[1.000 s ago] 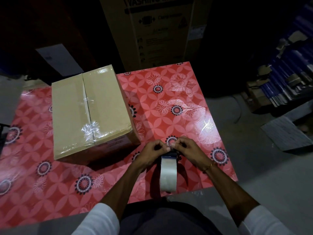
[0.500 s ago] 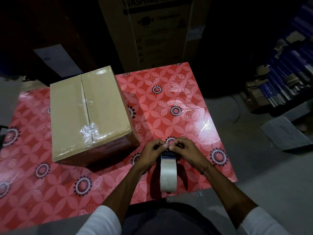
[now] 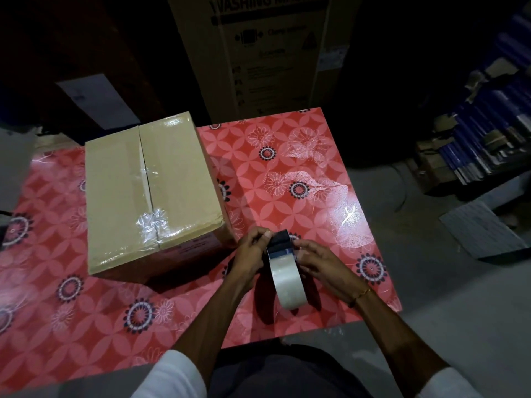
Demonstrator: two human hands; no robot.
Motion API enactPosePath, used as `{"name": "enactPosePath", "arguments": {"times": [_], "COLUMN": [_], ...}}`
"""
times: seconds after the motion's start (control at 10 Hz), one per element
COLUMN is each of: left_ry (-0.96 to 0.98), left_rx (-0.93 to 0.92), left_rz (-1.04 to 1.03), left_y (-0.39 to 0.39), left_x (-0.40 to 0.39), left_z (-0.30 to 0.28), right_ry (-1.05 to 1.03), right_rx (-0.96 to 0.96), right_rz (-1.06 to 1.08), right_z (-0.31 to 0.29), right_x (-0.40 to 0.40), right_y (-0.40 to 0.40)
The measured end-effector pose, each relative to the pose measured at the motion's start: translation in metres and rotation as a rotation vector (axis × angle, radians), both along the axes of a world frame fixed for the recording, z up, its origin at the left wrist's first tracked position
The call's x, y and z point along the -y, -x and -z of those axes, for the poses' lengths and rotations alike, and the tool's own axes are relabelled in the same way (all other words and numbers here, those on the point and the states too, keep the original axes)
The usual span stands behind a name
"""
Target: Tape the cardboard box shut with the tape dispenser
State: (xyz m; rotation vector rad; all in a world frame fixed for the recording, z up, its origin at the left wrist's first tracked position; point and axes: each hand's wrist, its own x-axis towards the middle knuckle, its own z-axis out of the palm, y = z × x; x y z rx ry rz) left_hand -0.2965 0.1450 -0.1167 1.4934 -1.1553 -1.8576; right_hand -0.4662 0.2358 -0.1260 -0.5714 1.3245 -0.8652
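You've got the tape dispenser (image 3: pixel 283 264) upright on the red flowered table (image 3: pixel 301 179), your left hand (image 3: pixel 249 255) and right hand (image 3: pixel 319 264) both closed around its dark head, fingers curled on either side, with the clear roll hanging below toward you. The cardboard box (image 3: pixel 149 193) sits just to your left of the dispenser, flaps down, crinkled clear tape already shining along its centre seam. Behind the table a big washing-machine carton (image 3: pixel 273 53) stands in deep shadow, its top cut off, and the stacked blue books (image 3: pixel 482 133) at your right are too dim to read.
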Motion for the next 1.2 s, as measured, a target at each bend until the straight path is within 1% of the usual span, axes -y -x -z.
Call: {"name": "enactPosePath", "arguments": {"times": [0.1, 0.4, 0.5, 0.6, 0.7, 0.8, 1.0, 1.1, 1.2], "left_ry": [-0.069, -0.106, 0.037, 0.177, 0.215, 0.207, 0.164, 0.205, 0.317], "left_rx": [-0.066, -0.135, 0.086, 0.195, 0.149, 0.154, 0.148, 0.218, 0.313], "left_rz": [-0.094, -0.255, -0.262, -0.170, 0.035, 0.172, 0.314, 0.357, 0.384], "left_y": [0.004, 0.008, 0.012, 0.020, 0.030, 0.036, 0.040, 0.038, 0.040], "left_x": [-0.001, 0.008, 0.006, 0.002, 0.006, 0.014, 0.022, 0.027, 0.037], "left_z": [-0.001, -0.007, -0.008, -0.010, -0.018, -0.023, -0.032, -0.033, -0.038], "right_ry": [0.027, 0.160, 0.201, 0.245, 0.276, 0.262, 0.253, 0.245, 0.236], "right_rx": [-0.046, -0.307, -0.493, -0.679, -0.901, -0.980, -1.049, -1.043, -1.049], "right_rz": [-0.066, -0.083, -0.111, -0.141, -0.207, -0.235, -0.199, -0.217, -0.177], "right_z": [-0.006, -0.013, -0.017, -0.028, -0.030, -0.027, -0.020, -0.021, -0.028], "right_x": [0.002, 0.011, 0.018, 0.028, 0.039, 0.046, 0.054, 0.055, 0.063], "right_y": [-0.006, -0.005, 0.004, 0.010, 0.013, 0.014, 0.012, 0.010, 0.009]}}
